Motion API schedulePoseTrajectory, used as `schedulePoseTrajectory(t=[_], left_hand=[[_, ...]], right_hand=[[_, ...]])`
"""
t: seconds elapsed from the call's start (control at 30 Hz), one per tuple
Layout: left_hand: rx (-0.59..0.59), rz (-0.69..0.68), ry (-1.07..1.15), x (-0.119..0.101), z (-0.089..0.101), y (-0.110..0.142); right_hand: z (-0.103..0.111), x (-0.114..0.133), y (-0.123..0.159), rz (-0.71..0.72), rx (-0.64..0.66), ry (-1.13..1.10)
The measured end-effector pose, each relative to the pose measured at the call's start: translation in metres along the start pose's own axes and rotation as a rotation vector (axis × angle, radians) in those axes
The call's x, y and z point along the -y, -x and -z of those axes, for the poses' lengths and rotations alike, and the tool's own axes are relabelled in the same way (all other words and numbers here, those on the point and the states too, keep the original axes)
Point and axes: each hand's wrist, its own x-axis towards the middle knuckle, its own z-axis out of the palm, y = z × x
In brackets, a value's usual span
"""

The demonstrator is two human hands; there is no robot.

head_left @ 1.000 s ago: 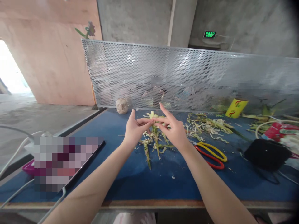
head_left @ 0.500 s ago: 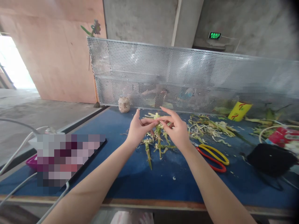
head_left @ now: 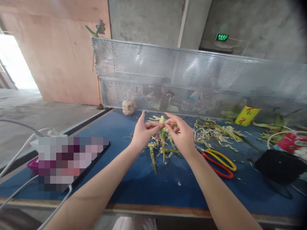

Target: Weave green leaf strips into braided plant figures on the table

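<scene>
My left hand (head_left: 145, 131) and my right hand (head_left: 181, 134) meet above the blue table (head_left: 144, 185), thumbs and forefingers pinched together. Between their fingertips is a pale green plant piece (head_left: 162, 119), whose top pokes up; the fingers cover much of the rest. The left thumb stays near its forefinger, while another left finger points up. Just below the hands lie knotted or braided green leaf pieces (head_left: 152, 155) and pale shreds, partly hidden by the fingers. Scissors (head_left: 219, 163) with one red and one yellow handle rest beside my right forearm.
Leaf scraps (head_left: 218, 131) spread to the right, near a yellow roll (head_left: 247, 115) and a black pouch-like item (head_left: 279, 164). A whitish wrapped lump (head_left: 128, 107) stands by the perforated metal screen (head_left: 153, 64). At left are a blurred-out tablet-like device (head_left: 74, 163), cables and a purple tray (head_left: 33, 165).
My right fingers have closed in more on the plant piece, and its pale top shows more plainly. The view has shifted slightly; objects on the table lie as before.
</scene>
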Motion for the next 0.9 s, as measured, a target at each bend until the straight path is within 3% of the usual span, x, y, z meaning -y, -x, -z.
schedulePoseTrajectory(t=[0.4,0.9], left_hand=[[-0.014,0.002,-0.043,-0.0007,-0.0002,0.0001],[-0.018,-0.032,-0.074,0.0032,0.002,-0.0009]], right_hand=[[0.0027,-0.0033,-0.0029,-0.05,0.144,-0.084],[0.0022,-0.0002,-0.0011,-0.111,0.121,-0.03]])
